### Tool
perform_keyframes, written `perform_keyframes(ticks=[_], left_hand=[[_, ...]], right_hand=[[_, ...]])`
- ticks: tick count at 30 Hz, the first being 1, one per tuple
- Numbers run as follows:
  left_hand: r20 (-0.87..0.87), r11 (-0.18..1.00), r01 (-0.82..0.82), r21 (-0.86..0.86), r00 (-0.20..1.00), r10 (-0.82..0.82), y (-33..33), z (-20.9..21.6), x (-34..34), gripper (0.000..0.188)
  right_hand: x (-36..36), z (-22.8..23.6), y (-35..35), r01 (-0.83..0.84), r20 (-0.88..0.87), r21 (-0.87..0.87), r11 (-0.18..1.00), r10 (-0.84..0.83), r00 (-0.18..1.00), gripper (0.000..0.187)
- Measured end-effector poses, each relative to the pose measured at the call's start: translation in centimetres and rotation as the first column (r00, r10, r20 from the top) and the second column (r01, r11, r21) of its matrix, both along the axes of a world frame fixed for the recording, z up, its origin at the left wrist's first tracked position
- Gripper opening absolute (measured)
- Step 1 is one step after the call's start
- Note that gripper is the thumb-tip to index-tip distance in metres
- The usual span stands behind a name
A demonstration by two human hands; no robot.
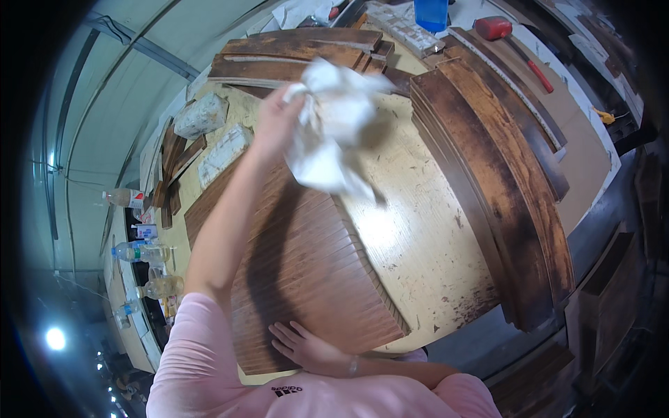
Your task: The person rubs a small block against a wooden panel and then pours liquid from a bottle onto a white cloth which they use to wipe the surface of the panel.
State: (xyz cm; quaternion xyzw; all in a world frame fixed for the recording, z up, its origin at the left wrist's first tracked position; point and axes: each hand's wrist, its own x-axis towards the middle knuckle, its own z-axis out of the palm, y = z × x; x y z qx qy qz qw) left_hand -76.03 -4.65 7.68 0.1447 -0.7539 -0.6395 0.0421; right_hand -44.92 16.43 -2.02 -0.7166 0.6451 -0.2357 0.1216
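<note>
My left hand (276, 120) is raised over the far part of the worktable, its fingers closed on a crumpled white cloth (333, 122). The cloth hangs loose and is blurred by motion. Below it lies a brown wooden panel (313, 265) made of many narrow strips, with a shadow of my arm across it. Near the panel's front edge my right hand (310, 350) rests flat on the wood, fingers spread, holding nothing. Pale yellow tabletop (411, 258) shows to the right of the panel, with dark specks and stains.
Dark boards (488, 188) are stacked along the right; more boards (293, 59) lie at the far side. A red mallet (493, 28) and a blue container (431, 15) are at the back. White blocks (202, 115) and plastic bottles (143, 252) stand left.
</note>
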Motion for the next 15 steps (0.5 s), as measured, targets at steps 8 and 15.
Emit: perform_keyframes(ticks=[8,15], left_hand=[[-0.147,0.517,0.023,-0.856,0.947,-0.286,-5.6,-10.8,1.3,0.023],[0.037,0.655,0.585,-0.479,0.759,-0.65,10.6,-9.6,12.1,0.026]], right_hand=[[1.8,-1.6,-0.7,0.035,0.0,-0.064,0.997,-0.035,0.999,0.055],[1.5,-2.5,-0.8,0.044,0.105,-0.154,0.987,-0.028,0.994,0.056]])
